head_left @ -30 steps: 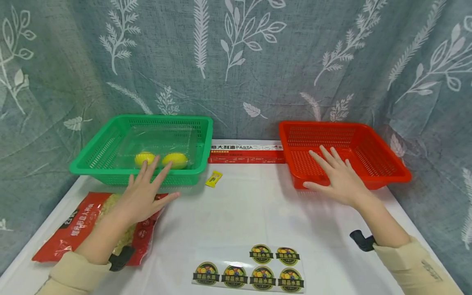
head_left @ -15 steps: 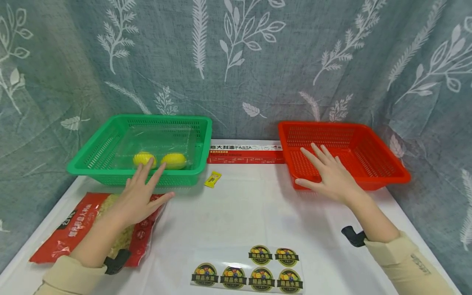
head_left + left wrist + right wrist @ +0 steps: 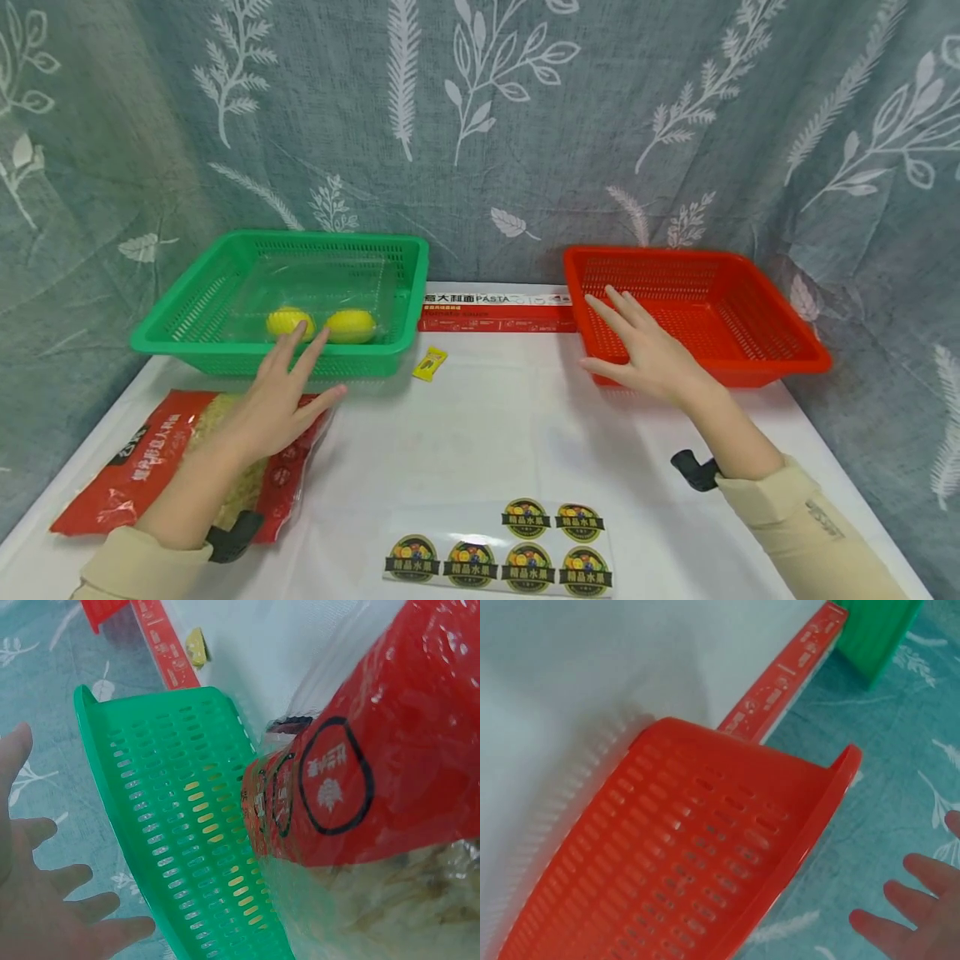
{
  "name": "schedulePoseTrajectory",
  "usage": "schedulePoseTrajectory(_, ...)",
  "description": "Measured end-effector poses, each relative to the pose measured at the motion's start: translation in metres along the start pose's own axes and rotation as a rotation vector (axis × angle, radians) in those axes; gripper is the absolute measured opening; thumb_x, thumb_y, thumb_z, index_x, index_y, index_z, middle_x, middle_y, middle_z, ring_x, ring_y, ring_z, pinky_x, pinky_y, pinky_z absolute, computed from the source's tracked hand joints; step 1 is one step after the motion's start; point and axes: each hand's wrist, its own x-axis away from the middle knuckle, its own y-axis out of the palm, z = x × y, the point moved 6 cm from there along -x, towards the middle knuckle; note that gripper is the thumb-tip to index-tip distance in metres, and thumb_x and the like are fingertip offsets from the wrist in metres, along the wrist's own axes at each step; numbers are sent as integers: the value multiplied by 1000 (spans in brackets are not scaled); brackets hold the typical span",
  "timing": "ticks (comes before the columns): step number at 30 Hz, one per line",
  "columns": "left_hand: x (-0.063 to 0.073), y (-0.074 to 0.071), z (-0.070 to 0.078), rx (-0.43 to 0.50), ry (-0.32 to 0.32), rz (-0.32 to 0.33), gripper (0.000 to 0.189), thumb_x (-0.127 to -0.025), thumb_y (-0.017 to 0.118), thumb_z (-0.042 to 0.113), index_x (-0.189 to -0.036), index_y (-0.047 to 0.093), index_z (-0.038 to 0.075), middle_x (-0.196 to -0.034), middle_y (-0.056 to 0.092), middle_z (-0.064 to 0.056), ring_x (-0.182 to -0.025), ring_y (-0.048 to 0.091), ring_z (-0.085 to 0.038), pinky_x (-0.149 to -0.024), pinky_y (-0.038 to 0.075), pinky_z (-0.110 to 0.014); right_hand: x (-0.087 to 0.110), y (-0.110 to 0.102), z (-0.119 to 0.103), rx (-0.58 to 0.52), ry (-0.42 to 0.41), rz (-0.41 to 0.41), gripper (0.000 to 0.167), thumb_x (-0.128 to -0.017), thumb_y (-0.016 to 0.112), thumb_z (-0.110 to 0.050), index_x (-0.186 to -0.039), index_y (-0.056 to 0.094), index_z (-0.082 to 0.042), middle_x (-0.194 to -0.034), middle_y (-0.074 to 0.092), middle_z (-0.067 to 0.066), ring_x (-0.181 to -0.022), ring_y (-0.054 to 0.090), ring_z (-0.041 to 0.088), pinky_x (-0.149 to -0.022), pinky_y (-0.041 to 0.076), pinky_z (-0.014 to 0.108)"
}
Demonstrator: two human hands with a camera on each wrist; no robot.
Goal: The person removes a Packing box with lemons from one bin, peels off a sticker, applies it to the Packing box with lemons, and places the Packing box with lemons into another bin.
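My left hand [image 3: 273,408] is spread above the red pasta bag [image 3: 161,450], its fingertips overlapping the front rim of the green basket [image 3: 180,346] in the head view. In that basket are two yellow lemon-like fruits [image 3: 351,327] and a clear plastic box [image 3: 322,279]. My right hand [image 3: 645,350], fingers also spread, is over the front left corner of the red basket [image 3: 780,367]. Neither hand holds anything. The left wrist view shows the fingers [image 3: 97,907] beside the green basket's wall; in the right wrist view the fingers [image 3: 907,900] are apart from the red rim.
A long red and white pasta box [image 3: 498,312] lies between the baskets at the back. A small yellow packet [image 3: 430,364] is on the white table [image 3: 480,433] before it. Near the front edge lies a sheet of round fruit stickers [image 3: 450,521]. A grey curtain [image 3: 480,125] hangs behind.
My right hand has drifted left and slightly up, toward the red basket's left corner. My left hand has shifted a little left. The baskets and other things keep their places.
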Motion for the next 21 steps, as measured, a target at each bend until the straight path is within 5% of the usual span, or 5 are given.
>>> schedulePoseTrajectory(13,2,0,-1,35,-17,74,76,-92,52,38,-147,9,6,-142,13,-31,-119,20,-55,-83,29,-70,-20,5,-20,-34,-77,-9,80,-85,58,-46,-148,15,-22,-152,7,10,-137,7,32,-101,26,57)
schedulePoseTrajectory(21,1,-7,-3,111,-1,204,55,-92,55,24,-129,34,-12,-122,31,-33,-107,35,-50,-80,35,-63,-37,16,-42,-58,-115,-24,75,-87,57,-45,-147,19,-20,-152,10,9,-138,9,29,-105,23,52)
